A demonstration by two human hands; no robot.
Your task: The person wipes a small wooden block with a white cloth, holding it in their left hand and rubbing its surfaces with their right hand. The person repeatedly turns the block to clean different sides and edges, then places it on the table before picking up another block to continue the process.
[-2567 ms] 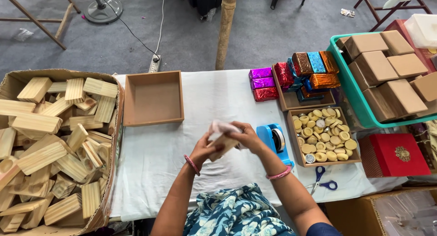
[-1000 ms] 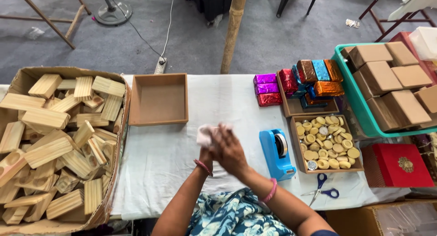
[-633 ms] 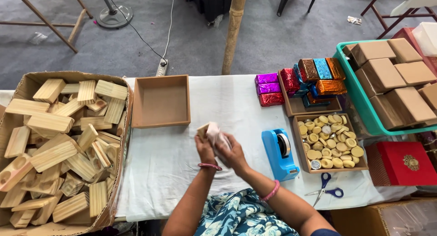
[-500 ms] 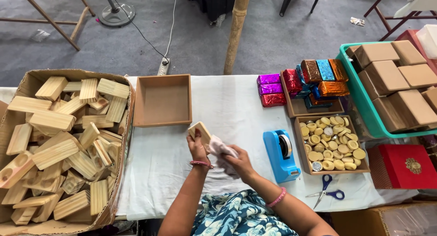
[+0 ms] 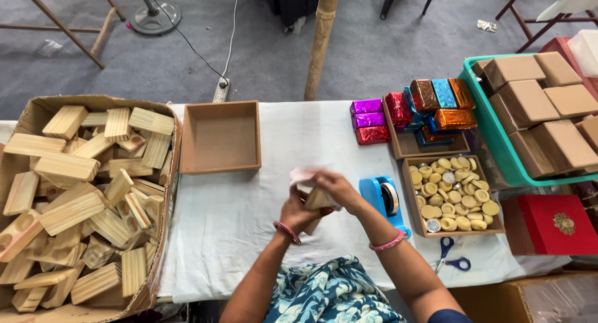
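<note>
Bright, even daylight, soft faint shadows, sharp table, hands (image 5: 317,198) motion-blurred, perhaps slight wide-angle bending at edges.

Pink bangles (both wrists); blue floral garment, seemingly a dress.

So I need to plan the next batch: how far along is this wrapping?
Done: three foil-wrapped blocks lie on the cloth, more sit in the tray. In hand: left hand and right hand hold a wooden block with pale paper. Left: the big carton is full of bare wooden blocks, and the square box sits empty.
</note>
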